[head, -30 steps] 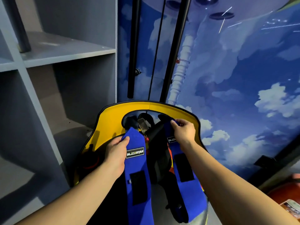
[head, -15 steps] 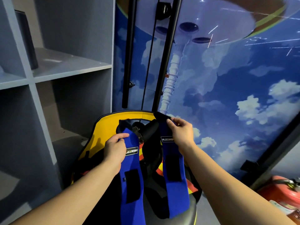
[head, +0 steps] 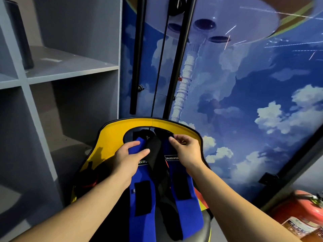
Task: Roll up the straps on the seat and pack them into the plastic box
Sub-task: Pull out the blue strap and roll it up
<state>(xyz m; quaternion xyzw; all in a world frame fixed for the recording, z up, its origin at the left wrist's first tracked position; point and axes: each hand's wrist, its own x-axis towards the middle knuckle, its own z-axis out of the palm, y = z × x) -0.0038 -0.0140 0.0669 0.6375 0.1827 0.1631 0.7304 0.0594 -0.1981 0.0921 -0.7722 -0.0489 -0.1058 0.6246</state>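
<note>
Both hands (head: 130, 157) (head: 186, 151) reach forward, fingers curled, pinching

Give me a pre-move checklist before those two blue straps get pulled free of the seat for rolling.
1. Left hand grips the left blue strap: ok.
2. Right hand pinches the top of the right blue strap: ok.
3. Straps free of the yellow seat opening: not ok, tops run into it.
4. Straps rolled: not ok, both hang flat.
5. Plastic box within reach: cannot tell, not in view.
</note>
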